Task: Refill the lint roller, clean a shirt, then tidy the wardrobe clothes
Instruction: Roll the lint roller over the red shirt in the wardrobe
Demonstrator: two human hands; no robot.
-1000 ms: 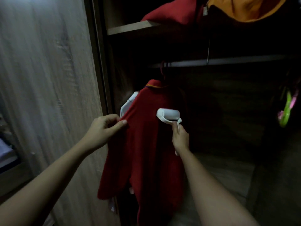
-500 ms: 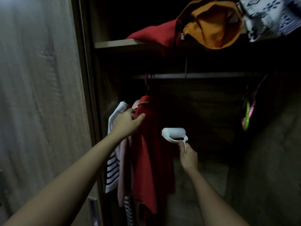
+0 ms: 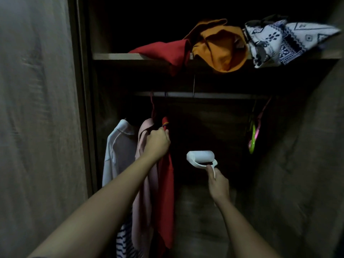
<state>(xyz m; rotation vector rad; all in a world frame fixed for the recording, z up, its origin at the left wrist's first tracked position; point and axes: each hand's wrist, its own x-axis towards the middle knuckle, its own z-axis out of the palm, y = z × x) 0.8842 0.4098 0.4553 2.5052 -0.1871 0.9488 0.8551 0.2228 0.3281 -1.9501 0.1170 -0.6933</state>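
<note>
I see the left hand [image 3: 157, 144] up at the collar of the red shirt [image 3: 166, 192], fingers curled round the fabric near the top of its hanger. The red shirt hangs edge-on from the rail [image 3: 204, 94], the rightmost of a tight group at the rail's left end. A pink top [image 3: 142, 216] hangs just beside it on its left, then a white shirt [image 3: 117, 146], and a striped top [image 3: 123, 241] shows low down beneath them. The right hand [image 3: 218, 185] grips the handle of the roller [image 3: 201, 156], thumb laid along the handle's upper part. The roller is held in the air, its white drum lying sideways, to the right of the red shirt and apart from it. I read a dark patch on the drum's underside but cannot tell what it is. On the shelf [image 3: 115, 56] above the rail lie a red cloth [image 3: 167, 51], an orange garment [image 3: 219, 47] that droops over the shelf edge, and a patterned cloth [image 3: 284, 38] in white and dark blue on the right. Green and pink hangers [image 3: 253, 135] dangle at the rail's right end, well apart from the hung clothes. The door [image 3: 37, 127] fills the left of my view.
</note>
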